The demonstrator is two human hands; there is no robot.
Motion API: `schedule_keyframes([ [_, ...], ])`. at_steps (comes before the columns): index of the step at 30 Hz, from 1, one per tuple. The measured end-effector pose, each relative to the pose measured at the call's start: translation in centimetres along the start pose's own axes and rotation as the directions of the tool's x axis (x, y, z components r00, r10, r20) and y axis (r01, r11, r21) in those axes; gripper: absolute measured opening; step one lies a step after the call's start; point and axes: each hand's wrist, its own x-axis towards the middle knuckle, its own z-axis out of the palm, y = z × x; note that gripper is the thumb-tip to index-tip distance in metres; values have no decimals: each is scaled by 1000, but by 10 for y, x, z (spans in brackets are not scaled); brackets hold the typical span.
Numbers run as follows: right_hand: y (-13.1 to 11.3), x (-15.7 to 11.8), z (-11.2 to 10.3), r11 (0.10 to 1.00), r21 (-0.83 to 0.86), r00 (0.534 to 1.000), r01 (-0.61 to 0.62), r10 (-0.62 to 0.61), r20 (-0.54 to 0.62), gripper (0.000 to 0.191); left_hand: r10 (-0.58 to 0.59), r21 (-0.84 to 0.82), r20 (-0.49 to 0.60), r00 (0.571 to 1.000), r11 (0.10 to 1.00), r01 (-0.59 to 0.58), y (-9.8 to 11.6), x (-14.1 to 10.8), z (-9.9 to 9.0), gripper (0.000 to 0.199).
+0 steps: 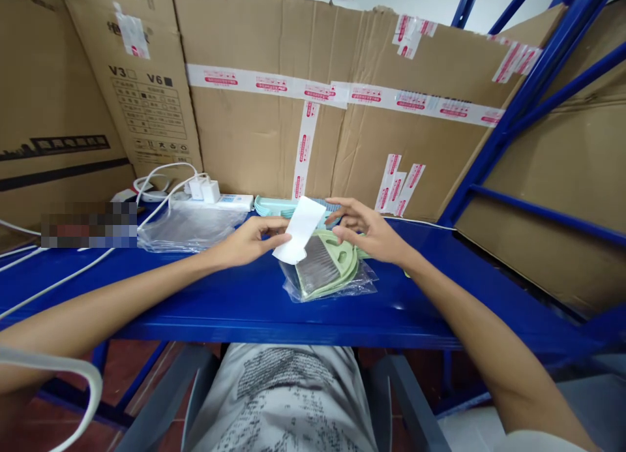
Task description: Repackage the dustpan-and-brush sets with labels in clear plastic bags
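My left hand [257, 241] pinches a small white slip of paper [302, 227] between thumb and fingers, tilted above the table. To its right, my right hand [366, 229] has its fingers apart and curved, close to the slip's edge, with nothing visible in it. Below both hands lies a green dustpan-and-brush set [337, 250] with grey bristles, partly covered by the paper. Clear plastic bags [362, 281] are under it. Behind the slip, a stack of light blue brush-like pieces [274, 206] rests by the cardboard, partly hidden.
Clear plastic bags [190, 229] are stacked at the left on the blue table [220, 305]. White chargers [210, 190] on a power strip and loose cables stand behind them. Taped cardboard [259, 139] walls the back. A blue metal frame [489, 152] rises at the right.
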Motion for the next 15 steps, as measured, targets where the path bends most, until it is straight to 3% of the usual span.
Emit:
schedule_keyframes([
  [3, -10, -7, 23, 999, 53, 1000, 9, -8, -21, 70, 69, 98, 74, 995, 992, -76, 2, -2, 6, 36],
  [7, -12, -13, 36, 999, 32, 996, 10, -7, -93, 47, 91, 166, 124, 988, 980, -111, 4, -3, 11, 45],
  [15, -7, -10, 35, 996, 88, 988, 31, -17, -155, 44, 69, 193, 13, 998, 979, -70, 7, -2, 6, 43],
])
